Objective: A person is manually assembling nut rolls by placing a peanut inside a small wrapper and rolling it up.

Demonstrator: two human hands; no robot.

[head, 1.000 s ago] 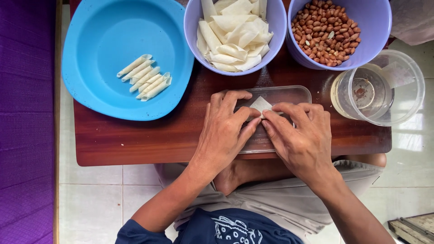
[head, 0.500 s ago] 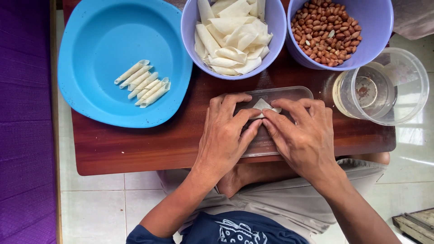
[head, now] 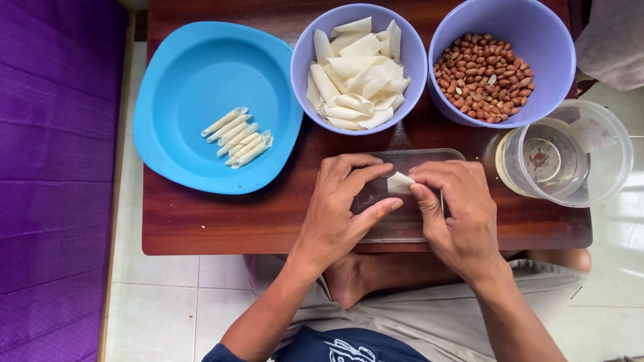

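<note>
White and thin, a small strip of pastry wrapper [head: 400, 182] sits pinched in my fingers [head: 420, 194] above a clear rectangular plastic tray [head: 429, 158] on the dark red-brown wooden desk [head: 221, 221]. My right hand [head: 456, 214] has its thumb and forefinger closed on the right edge of the strip; my left hand [head: 339, 204] has its fingers curled loosely, the thumb stretched towards the strip and the forefinger arched over it, touching or nearly so. I cannot tell whether anything lies inside the fold.

I judge this to be the rolling step: the strip looks partly folded, not yet a finished tube. The next move would call for both thumbs to turn the wrapper evenly while the forefingers keep it tight, so the roll does not spring open.

Just beyond my hands stands a lilac plastic bowl [head: 315, 40] heaped with more white wrapper strips [head: 355, 80], and beside it to the right a second lilac bowl [head: 557, 40] full of brown peanuts [head: 483, 77]. At the desk's right end a clear plastic jug [head: 604, 154] holds a little liquid. To the left a blue plastic plate [head: 181, 80] carries a small row of finished white rolls [head: 238, 137]. Below the desk are my crossed legs and pale floor tiles [head: 154, 308]; a purple mat [head: 54, 167] runs along the left.
</note>
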